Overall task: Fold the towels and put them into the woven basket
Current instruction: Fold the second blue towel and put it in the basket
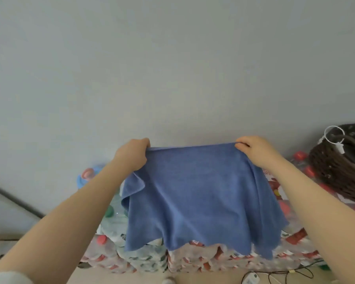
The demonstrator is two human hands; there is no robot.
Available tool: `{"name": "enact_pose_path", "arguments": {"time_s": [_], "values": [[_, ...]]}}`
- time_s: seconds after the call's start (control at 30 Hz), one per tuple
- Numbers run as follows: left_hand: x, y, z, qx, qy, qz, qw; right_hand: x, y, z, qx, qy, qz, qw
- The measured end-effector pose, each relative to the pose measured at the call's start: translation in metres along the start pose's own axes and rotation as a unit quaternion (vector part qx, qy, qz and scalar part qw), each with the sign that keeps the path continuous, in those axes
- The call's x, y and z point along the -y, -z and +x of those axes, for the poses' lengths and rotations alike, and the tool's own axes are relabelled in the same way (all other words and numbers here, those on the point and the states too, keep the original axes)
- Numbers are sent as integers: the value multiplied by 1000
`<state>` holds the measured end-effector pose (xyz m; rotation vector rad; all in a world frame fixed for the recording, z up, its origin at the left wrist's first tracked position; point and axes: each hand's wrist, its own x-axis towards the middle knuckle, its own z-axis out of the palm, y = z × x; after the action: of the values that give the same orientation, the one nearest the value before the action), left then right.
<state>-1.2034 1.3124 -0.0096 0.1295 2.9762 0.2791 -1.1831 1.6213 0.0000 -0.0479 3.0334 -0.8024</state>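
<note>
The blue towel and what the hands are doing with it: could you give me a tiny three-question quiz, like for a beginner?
1. True or false: the blue towel is already folded inside the basket.
2. Which hands hold the towel? A) left hand only B) right hand only C) both
3. Fill in: the basket sits on the ____ side of the picture.

Key
1. False: it hangs spread out in the air, held by its top edge.
2. C: each hand pinches one top corner.
3. Right, on the packs of bottles.
</note>
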Motion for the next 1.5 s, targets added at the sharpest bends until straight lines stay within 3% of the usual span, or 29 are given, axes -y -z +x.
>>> {"name": "enact_pose_path", "arguments": {"time_s": [0.1,0.2,0.27,0.4,0.53,0.63,0.7,0.8,0.93,1.13,1.23,1.37,1.43,1.5], "values": [[6,7,29,-53,1,45,998,1,-13,30,10,-14,-5,1000],[21,-2,53,-189,-83,149,967,-10,-33,51,5,-57,-18,998],[30,-11,59,-190,-111,230,948,-19,-44,56,25,-94,-32,995],[27,-27,53,-145,-112,227,957,-33,-54,45,77,-135,-34,987],[-40,-49,34,-34,-195,98,975,-38,-50,25,76,-120,-9,990],[-94,-67,19,47,-292,44,954,-44,-41,10,27,-109,-52,992],[-119,-81,19,80,-315,23,945,-52,-36,-5,22,-112,-39,993],[-143,-101,22,98,-301,2,949,-58,-36,-34,81,-121,-67,987],[-162,-121,21,114,-221,25,968,-56,-41,-54,130,-94,-159,974],[-171,-133,20,77,-174,40,981,-78,-18,-40,232,-159,35,959],[-169,-137,20,60,-153,51,985,-105,13,-27,232,-178,108,950],[-171,-140,22,51,-117,49,991,-142,46,-1,293,-146,-58,943],[-171,-140,23,51,-104,55,992,-151,53,14,242,-141,-121,952],[-173,-139,22,45,-84,51,994,-155,54,26,140,-139,-121,973]]}}
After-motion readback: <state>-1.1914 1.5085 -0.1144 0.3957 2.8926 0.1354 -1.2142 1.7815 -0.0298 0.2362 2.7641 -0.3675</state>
